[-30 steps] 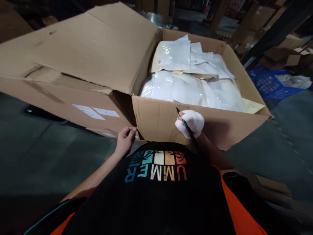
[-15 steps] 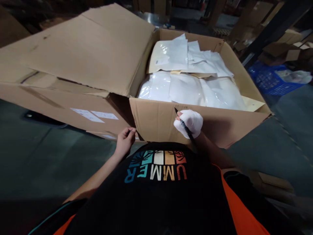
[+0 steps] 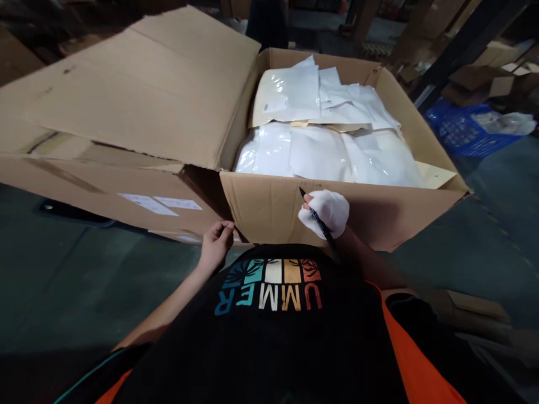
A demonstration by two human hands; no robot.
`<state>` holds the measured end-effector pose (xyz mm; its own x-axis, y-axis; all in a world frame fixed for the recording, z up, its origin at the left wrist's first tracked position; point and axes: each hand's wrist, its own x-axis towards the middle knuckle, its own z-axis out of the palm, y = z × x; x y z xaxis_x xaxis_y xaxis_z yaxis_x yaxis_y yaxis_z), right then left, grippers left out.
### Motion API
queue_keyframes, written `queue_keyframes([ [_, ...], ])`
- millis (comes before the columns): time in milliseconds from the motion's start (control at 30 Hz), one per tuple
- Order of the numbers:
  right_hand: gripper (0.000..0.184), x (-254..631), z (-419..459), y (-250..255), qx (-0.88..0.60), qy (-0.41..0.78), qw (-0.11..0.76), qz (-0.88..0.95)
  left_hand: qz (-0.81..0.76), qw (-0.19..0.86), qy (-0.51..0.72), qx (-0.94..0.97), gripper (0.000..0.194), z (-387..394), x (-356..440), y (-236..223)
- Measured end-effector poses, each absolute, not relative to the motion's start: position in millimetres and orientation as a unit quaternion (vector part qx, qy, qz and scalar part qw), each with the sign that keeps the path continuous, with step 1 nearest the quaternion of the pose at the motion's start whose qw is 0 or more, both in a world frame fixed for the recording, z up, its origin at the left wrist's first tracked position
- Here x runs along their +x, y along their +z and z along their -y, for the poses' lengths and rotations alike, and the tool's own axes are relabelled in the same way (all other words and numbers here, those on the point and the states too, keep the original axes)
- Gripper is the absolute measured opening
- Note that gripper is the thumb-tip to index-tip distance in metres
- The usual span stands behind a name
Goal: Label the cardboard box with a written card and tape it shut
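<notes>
A large open cardboard box (image 3: 269, 210) stands in front of me, filled with white plastic-wrapped packages (image 3: 320, 154). My right hand (image 3: 326, 212), in a white glove, is closed round a black pen (image 3: 314, 216) whose tip rests on the near flap just under its top edge. My left hand (image 3: 217, 244) is bare, its fingers curled at the lower left corner of that same flap. Whether the left fingers grip the flap's edge is hard to tell.
The box's left flap (image 3: 135, 90) is folded wide open over a second carton with white labels (image 3: 162, 202). A blue plastic crate (image 3: 463, 132) and loose cardboard boxes sit at the right rear. Dark floor lies on both sides.
Both hands hold their places on the near flap. The view has shifted slightly, so the box sits a little further left and lower in the picture.
</notes>
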<state>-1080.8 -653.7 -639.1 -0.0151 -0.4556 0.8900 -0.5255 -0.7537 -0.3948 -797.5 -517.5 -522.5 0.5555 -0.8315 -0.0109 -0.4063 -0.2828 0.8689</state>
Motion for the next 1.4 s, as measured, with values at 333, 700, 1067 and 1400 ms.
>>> queue_keyframes([
  [333,0.014,-1084,651,-622,0.634,0.674,0.140,0.353,0.393,0.447,-0.246,0.765,0.056,521,-801,-521],
  [700,0.019,-1094,648,-607,0.620,0.716,0.114,0.300,0.381,0.454,-0.244,0.768,0.058,522,-807,-519],
  [1067,0.022,-1091,650,-606,0.625,0.712,0.128,0.293,0.379,0.456,-0.238,0.769,0.060,523,-808,-519],
  [1400,0.013,-1089,649,-606,0.636,0.708,0.104,0.290,0.378,0.462,-0.237,0.766,0.056,523,-803,-520],
])
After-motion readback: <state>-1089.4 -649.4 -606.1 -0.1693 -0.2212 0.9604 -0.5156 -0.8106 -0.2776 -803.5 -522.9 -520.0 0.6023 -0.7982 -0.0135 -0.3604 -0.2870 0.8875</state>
